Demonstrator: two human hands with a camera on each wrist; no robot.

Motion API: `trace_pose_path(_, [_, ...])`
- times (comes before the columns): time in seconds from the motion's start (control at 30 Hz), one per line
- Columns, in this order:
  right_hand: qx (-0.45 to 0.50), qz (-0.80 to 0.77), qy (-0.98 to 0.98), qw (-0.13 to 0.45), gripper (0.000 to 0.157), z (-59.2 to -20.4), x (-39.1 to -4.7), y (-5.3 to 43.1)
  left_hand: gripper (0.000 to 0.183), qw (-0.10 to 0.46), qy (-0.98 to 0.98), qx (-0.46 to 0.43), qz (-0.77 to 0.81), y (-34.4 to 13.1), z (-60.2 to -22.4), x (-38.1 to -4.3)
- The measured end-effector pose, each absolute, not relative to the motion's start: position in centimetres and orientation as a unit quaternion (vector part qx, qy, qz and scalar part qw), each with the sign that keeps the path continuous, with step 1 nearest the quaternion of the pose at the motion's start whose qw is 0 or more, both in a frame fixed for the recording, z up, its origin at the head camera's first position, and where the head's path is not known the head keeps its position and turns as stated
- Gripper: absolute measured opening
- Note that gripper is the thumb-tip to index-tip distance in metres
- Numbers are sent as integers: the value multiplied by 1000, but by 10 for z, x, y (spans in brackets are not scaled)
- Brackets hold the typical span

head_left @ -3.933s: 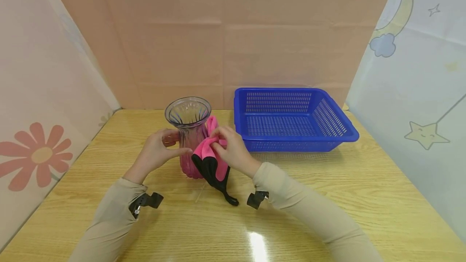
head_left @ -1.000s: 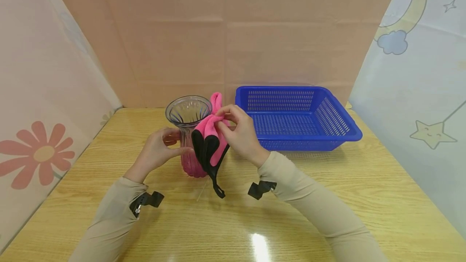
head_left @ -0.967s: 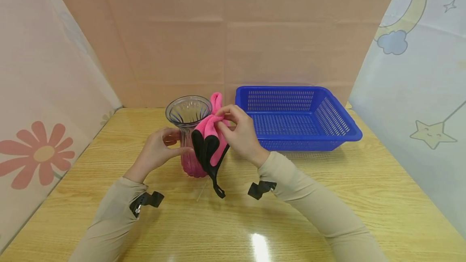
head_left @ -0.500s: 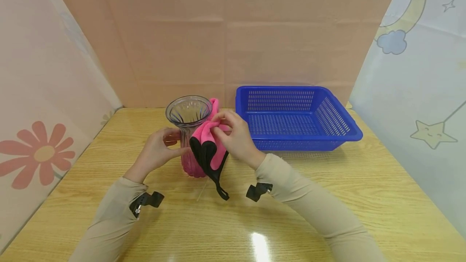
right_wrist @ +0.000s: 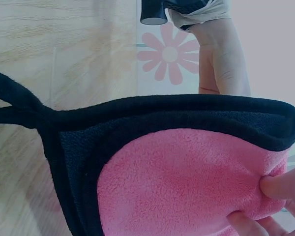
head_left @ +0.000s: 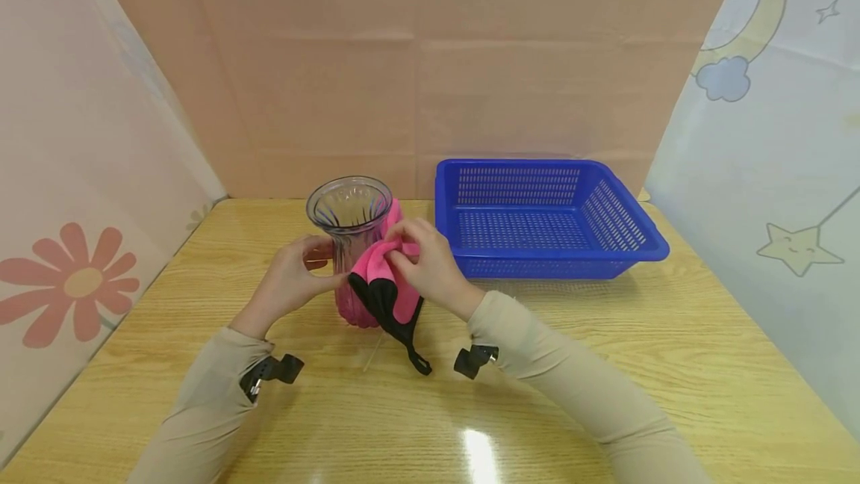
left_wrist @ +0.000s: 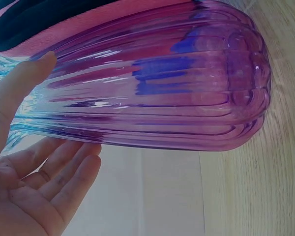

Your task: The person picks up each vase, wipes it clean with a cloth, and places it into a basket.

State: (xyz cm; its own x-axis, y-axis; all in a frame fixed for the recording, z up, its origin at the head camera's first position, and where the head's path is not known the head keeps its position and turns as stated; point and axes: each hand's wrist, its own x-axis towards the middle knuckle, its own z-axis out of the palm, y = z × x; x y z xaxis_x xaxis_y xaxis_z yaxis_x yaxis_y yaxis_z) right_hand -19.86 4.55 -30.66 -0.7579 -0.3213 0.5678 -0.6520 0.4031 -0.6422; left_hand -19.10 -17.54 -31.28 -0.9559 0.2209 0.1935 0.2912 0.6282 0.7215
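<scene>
A fluted glass vase (head_left: 349,245), clear at its flared rim and pink-purple toward the base, stands upright on the table. My left hand (head_left: 289,278) holds it round the neck from the left, thumb in front and fingers behind; the left wrist view shows the thumb (left_wrist: 37,69) on the glass. With thumb and fingertips my right hand (head_left: 430,264) pinches a pink fleecy cloth (head_left: 406,297) with black edging, bunched against the vase's right side. A black hanging loop (head_left: 419,361) dangles from its lower corner. Part of the cloth is hidden behind the vase.
A blue perforated plastic basket (head_left: 547,254) stands at the back right, beyond my right hand. The wood-grain table (head_left: 376,424) ends at a plain peach backdrop (head_left: 322,95), with printed panels on both sides.
My right hand rose with the cloth toward the vase's rim, then came back down along its right side. The left hand and vase have stayed in place.
</scene>
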Motion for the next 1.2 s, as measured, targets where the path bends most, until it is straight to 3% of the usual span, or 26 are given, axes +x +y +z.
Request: trace_pose_path(1.2, [281,392,-866,130,11,-333,-197,49,57,21,-901,-169,-399,-183,-314,-199])
